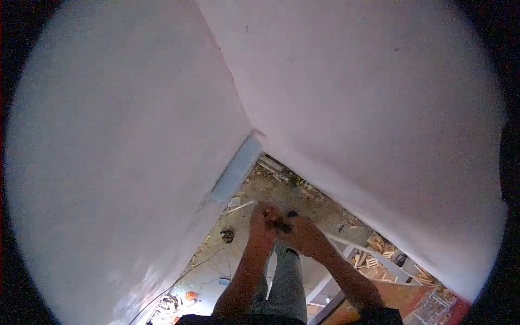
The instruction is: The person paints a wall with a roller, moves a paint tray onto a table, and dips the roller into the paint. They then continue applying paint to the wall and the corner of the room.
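My left hand (264,221) and my right hand (298,234) are close together in front of my legs, low in the middle of the view. The fingers of both are curled round a small dark brownish thing (279,223) between them, too blurred for me to tell what it is. A small black piece (292,214) shows at the top of my right hand. Close to the left fingers, a thin pale stick (238,208) slants off to the left.
Pale walls (124,135) (368,108) meet in a corner ahead, with a blue-grey strip (235,170) low on the left one. Debris covers the floor (265,189). A white frame (325,284) and wood scraps (374,257) are at right; a dark cable (179,280) runs lower left.
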### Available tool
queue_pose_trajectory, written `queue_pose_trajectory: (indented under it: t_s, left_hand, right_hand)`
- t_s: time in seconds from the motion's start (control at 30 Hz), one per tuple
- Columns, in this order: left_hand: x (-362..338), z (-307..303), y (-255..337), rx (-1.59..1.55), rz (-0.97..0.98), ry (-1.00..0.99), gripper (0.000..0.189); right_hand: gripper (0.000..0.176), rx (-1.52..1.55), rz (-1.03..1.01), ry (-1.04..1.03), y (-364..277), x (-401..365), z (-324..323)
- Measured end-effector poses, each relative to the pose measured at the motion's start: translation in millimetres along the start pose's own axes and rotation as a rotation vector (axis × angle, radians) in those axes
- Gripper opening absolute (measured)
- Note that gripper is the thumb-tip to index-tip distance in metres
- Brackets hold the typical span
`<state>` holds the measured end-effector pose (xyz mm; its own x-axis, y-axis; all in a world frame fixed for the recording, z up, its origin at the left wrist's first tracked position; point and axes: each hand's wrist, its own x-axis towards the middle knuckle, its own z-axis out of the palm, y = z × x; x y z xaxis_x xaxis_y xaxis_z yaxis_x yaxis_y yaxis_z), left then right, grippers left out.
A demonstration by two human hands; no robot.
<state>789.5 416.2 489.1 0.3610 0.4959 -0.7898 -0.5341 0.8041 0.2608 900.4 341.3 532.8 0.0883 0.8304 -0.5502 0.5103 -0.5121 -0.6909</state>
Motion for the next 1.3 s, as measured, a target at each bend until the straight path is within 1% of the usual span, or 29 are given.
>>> queue_pose_trajectory:
  t_s: [0.03, 0.07, 0.1, 0.13, 0.17, 0.2, 0.27, 0.33, 0.37, 0.4, 0.47, 0.53, 0.6, 0.63, 0.67, 0.7, 0.73, 0.8, 0.83, 0.87, 0.93, 0.97, 1.0, 1.07, 1.17, 1.23, 1.27, 1.3]
  left_hand:
    - [24, -3, -2, 0.159, 0.065, 0.061, 0.021]
    - [36, -9, -4, 0.249, 0.121, 0.050, 0.021]
    - [49, -14, -5, 0.338, 0.178, 0.045, 0.020]
    - [53, -16, 0, 0.358, 0.226, -0.031, 0.019]
    - [51, -21, 0, 0.364, 0.236, -0.052, 0.019]
    - [46, -22, 2, 0.371, 0.247, -0.072, 0.019]
    - [2, -2, 14, 0.369, 0.190, -0.011, 0.019]
    - [-20, -9, 18, 0.104, 0.055, -0.157, 0.020]
    - [-26, -13, 17, -0.031, -0.017, -0.229, 0.020]
    - [-25, -10, 15, 0.055, 0.025, -0.169, 0.020]
    - [-4, -3, 10, 0.241, 0.104, -0.064, 0.020]
    - [80, -53, 3, 0.306, 0.248, -0.104, 0.022]
    - [100, -58, 18, 0.320, 0.161, 0.013, 0.023]
    - [105, -55, 19, 0.315, 0.127, 0.071, 0.024]
    - [95, -54, 18, 0.275, 0.091, 0.026, 0.024]
    - [68, -48, 23, 0.239, 0.055, -0.013, 0.025]
    - [40, -39, 31, 0.203, 0.024, -0.055, 0.025]
    - [-35, -12, 32, -0.004, -0.023, -0.083, 0.025]
    - [-60, -1, 31, -0.121, -0.044, -0.096, 0.025]
    - [-75, 6, 34, -0.079, -0.031, -0.107, 0.025]
    - [-89, 15, 36, 0.002, -0.009, -0.138, 0.024]
    - [-78, 9, 36, 0.026, -0.020, -0.123, 0.025]
    - [-53, -2, 33, 0.047, -0.027, -0.118, 0.025]
    - [2, -24, 19, 0.071, -0.017, -0.104, 0.025]
    - [83, -53, -5, 0.082, -0.019, -0.054, 0.025]
    - [126, -72, -19, 0.101, -0.073, 0.032, 0.025]
    - [150, -89, -29, 0.218, 0.022, -0.021, 0.026]
    - [173, -116, -42, 0.336, 0.112, -0.059, 0.026]
  right_hand:
    - [0.050, 0.006, -0.022, -0.008, 11, 24, 7]
    - [0.051, 0.013, -0.043, -0.014, 14, 40, 9]
    - [0.051, 0.004, -0.069, 0.022, 8, 47, 10]
    - [0.050, -0.004, -0.095, 0.057, 2, 56, 11]
    - [0.050, -0.006, -0.118, 0.087, 0, 59, 11]
    - [0.049, -0.035, -0.111, 0.056, -5, 49, 10]
    - [0.046, -0.075, -0.090, -0.002, -34, 13, -5]
    - [0.043, -0.026, -0.146, 0.114, -57, -24, -14]
    - [0.041, -0.014, -0.149, 0.135, -56, -28, -11]
    - [0.039, -0.001, -0.152, 0.155, -55, -32, -9]
    - [0.036, 0.015, -0.109, 0.129, -23, -1, 9]
    - [0.032, 0.101, -0.104, 0.141, -7, 45, 19]
    - [0.033, 0.048, -0.184, 0.187, -7, 79, 29]
    - [0.033, 0.078, -0.164, 0.220, -8, 76, 33]
    - [0.034, 0.109, -0.148, 0.250, -19, 63, 32]
    - [0.034, 0.145, -0.132, 0.278, -34, 46, 30]
    - [0.034, 0.188, -0.046, 0.189, -46, 19, 24]
    - [0.034, 0.180, 0.007, 0.135, -68, -41, 7]
    - [0.034, 0.119, -0.020, 0.165, -79, -67, 0]
    - [0.034, 0.065, -0.044, 0.185, -86, -82, 0]
    - [0.036, 0.080, -0.039, 0.125, -89, -81, -7]
    - [0.037, 0.080, -0.041, 0.099, -89, -76, -11]
    - [0.038, 0.087, -0.032, 0.147, -81, -68, -8]
    - [0.040, 0.094, -0.031, 0.229, -43, -32, 14]
    - [0.046, 0.109, 0.086, 0.299, 24, 39, 56]
    - [0.051, -0.017, 0.066, 0.393, 61, 72, 79]
    - [0.054, -0.085, 0.060, 0.435, 81, 83, 91]
    - [0.052, 0.144, 0.055, 0.453, 100, 84, 103]
